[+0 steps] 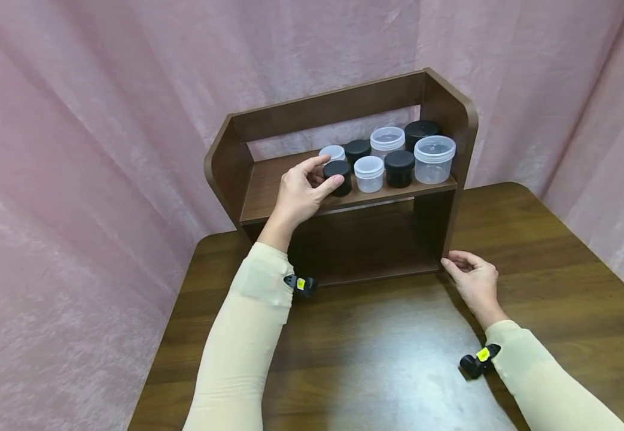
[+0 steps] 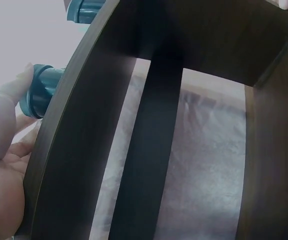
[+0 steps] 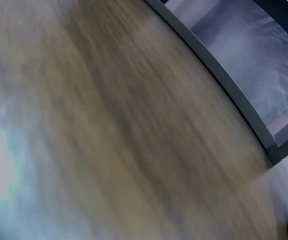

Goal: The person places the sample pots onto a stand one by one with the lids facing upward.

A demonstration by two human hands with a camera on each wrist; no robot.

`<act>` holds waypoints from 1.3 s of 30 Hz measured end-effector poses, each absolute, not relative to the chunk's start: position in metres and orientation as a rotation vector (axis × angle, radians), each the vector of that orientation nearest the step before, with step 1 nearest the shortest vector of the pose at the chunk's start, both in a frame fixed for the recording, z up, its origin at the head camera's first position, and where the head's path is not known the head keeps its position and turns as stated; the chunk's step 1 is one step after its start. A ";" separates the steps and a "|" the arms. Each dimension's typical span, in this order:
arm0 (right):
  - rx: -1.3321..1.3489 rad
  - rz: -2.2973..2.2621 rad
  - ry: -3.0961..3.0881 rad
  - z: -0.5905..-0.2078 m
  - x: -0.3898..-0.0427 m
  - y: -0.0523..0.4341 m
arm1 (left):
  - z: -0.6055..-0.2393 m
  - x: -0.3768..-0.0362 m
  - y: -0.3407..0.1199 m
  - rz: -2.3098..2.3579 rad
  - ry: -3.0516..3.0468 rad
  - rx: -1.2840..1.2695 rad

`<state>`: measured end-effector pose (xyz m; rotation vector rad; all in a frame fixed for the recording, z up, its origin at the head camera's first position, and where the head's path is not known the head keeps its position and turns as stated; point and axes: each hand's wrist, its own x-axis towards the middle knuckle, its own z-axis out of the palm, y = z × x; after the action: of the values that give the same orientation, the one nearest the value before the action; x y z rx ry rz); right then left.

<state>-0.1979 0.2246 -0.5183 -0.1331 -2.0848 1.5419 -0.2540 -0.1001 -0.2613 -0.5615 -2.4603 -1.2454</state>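
On shelf, left hand [image 1: 298, 194] part-hides black jar [image 1: 338, 177], right-wrist view blurred

Pink curtain [image 1: 75, 179] hangs behind the dark table [image 1: 559, 287] (wood-grained).

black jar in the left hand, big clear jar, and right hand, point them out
black jar [image 1: 338, 174], head view, on its side wall
big clear jar [image 1: 434, 160], head view, on its body
right hand [image 1: 473, 280], head view, on its back

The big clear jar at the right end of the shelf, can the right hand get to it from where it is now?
Probably yes. The right hand rests at the shelf unit's lower right corner, and the big clear jar stands at the open front edge, nothing before it.
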 end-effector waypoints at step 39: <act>-0.168 1.409 -2.028 -0.513 -0.205 0.223 | -0.273 -0.223 -0.100 -1.351 -1.987 -0.664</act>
<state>-0.2054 0.2227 -0.5128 -0.1677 -2.0276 1.4091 -0.2226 -0.1000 -0.2732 -0.6639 -1.9870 -1.3507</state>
